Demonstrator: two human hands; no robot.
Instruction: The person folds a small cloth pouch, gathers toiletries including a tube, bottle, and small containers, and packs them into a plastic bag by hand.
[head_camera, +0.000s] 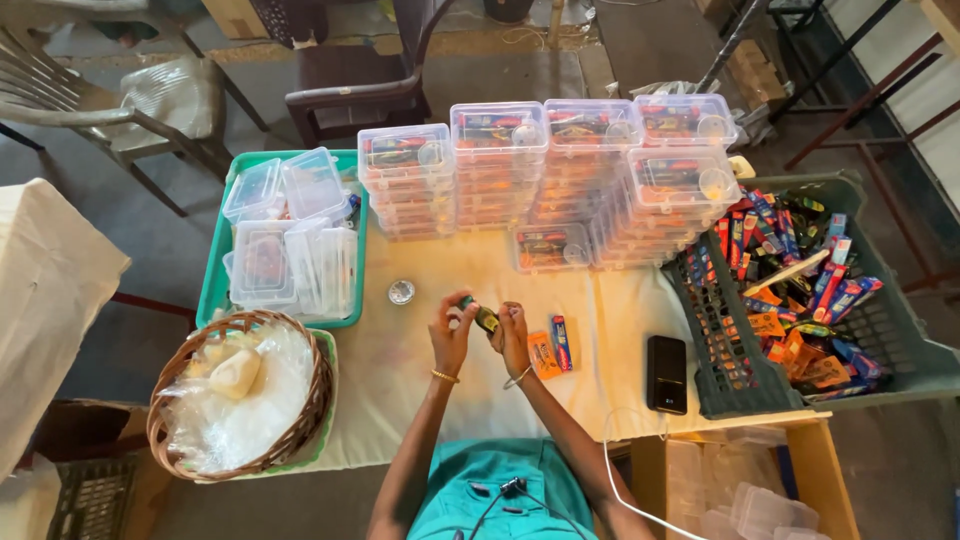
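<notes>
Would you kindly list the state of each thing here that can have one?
Small packet: held between left hand and right hand.
Stacked clear boxes: lids shut, filled.
Boxes in green tray: loose; whether shut is unclear.
Dark crate: part full of packets.
Phone: screen dark, lying flat.
Basket: holding clear plastic.

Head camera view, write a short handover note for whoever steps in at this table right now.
Left hand and right hand together hold a small dark packet above the table.
Orange packet and blue-red packet lie beside the right hand.
Done: filled clear boxes stacked at the back.
Left: empty clear boxes in the green tray; loose packets in the grey crate.
</notes>
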